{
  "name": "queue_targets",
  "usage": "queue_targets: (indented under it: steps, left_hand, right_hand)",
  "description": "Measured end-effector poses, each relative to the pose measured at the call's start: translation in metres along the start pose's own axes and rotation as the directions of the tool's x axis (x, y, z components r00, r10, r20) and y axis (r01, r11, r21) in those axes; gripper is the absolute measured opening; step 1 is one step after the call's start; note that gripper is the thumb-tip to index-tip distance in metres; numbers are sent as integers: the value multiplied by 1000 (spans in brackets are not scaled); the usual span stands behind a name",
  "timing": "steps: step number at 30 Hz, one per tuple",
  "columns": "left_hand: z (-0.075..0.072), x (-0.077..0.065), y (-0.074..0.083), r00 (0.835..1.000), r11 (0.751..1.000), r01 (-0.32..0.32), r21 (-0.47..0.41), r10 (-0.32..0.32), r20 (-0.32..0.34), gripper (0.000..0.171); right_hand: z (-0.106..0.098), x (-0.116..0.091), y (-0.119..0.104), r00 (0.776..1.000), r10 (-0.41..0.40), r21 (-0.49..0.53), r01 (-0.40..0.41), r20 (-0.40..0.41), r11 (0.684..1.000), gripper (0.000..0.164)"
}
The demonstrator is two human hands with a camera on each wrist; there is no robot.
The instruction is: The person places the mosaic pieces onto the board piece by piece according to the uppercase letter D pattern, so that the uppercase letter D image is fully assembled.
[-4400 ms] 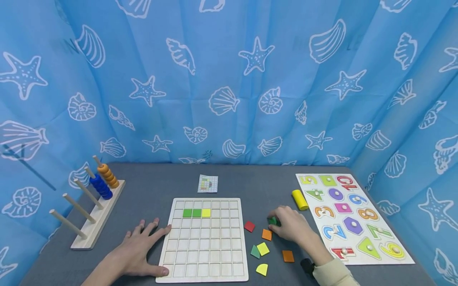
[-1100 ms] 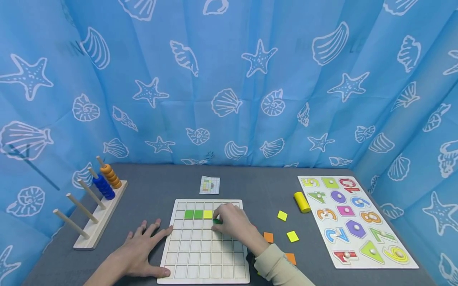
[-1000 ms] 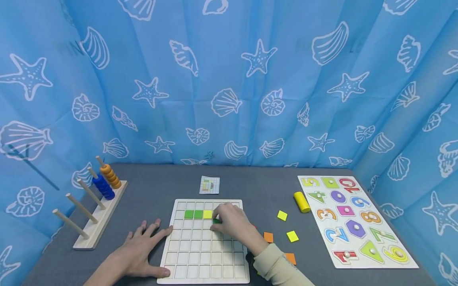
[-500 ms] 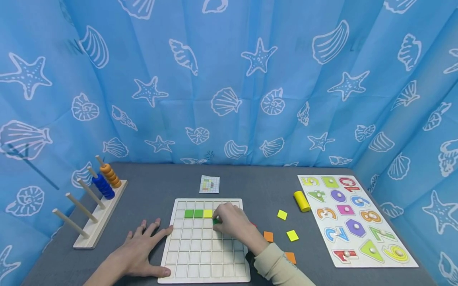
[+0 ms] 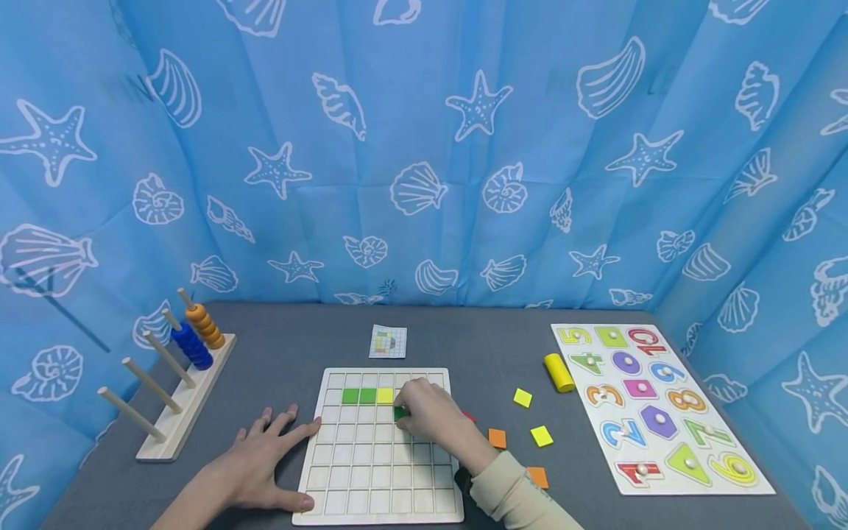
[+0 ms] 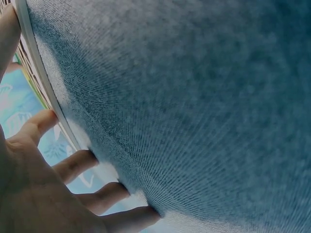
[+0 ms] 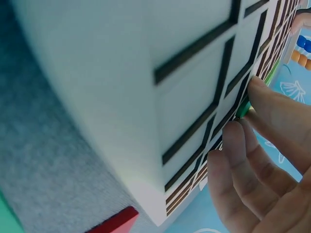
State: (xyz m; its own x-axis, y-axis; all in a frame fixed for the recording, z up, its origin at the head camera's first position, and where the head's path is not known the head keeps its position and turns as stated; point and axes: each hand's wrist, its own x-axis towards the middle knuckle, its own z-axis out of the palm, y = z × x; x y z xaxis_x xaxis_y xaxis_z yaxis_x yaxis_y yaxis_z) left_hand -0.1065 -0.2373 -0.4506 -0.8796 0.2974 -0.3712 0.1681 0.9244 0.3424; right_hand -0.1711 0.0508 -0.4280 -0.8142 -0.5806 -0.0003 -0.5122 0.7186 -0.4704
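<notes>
In the head view, a pale wooden grid board [image 5: 351, 478] lies on the table with two green square tiles [image 5: 358, 396] and a yellow square tile [image 5: 385, 396] in one row near its far end. My right hand [image 5: 430, 416] pinches a dark green tile [image 5: 400, 414] between thumb and finger, at a cell just below and right of the yellow tile. The right wrist view shows this green tile [image 7: 243, 108] edge-on, low against the grid. My left hand [image 5: 255, 467] lies spread, thumb and index finger touching the board's left edge.
Right of the board lie yellow tiles [image 5: 541, 436], orange tiles [image 5: 497, 438] and a partly hidden red tile [image 5: 470, 417]. A yellow cylinder [image 5: 559, 373] sits beside a number puzzle [image 5: 612, 412]. A peg stacker [image 5: 188, 394] stands left; a small pattern card [image 5: 388, 341] lies beyond the board.
My right hand has moved left from the loose tiles onto the board, carrying the dark green tile. Two yellow tiles now lie farther right. Over the last second the hands have hardly moved.
</notes>
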Motion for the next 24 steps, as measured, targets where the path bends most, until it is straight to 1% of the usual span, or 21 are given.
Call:
queue_targets:
  steps: [2, 4, 6, 12, 13, 18, 24]
  left_hand:
    - [0, 0, 0, 1000, 1000, -1, 0, 1, 0, 112]
    - [0, 0, 0, 1000, 1000, -1, 3, 1, -1, 112]
    - [1, 0, 0, 1000, 1000, -2, 0, 2, -2, 112]
    - [1, -1, -1, 1000, 1000, -11, -21, 11, 2, 110]
    - [1, -1, -1, 1000, 1000, -13, -23, 13, 2, 110]
    - [1, 0, -1, 1000, 1000, -7, -19, 7, 3, 110]
    - [1, 1, -1, 1000, 1000, 1, -11, -1, 0, 111]
  right_hand:
    - [0, 0, 0, 1000, -10, -1, 10, -1, 1000, 43]
    - [0, -1, 1, 1000, -18, -5, 18, 3, 1000, 40]
    - [-1, -2, 1, 999, -28, -22, 28, 15, 999, 33]
    - [-3, -4, 3, 995, -72, -82, 78, 73, 994, 6]
    - [-3, -4, 3, 994, -76, -80, 82, 78, 993, 7]
    - [-8, -7, 6, 993, -86, -69, 92, 77, 993, 27]
    - [-21, -11, 10, 997, -63, -22, 64, 44, 998, 29]
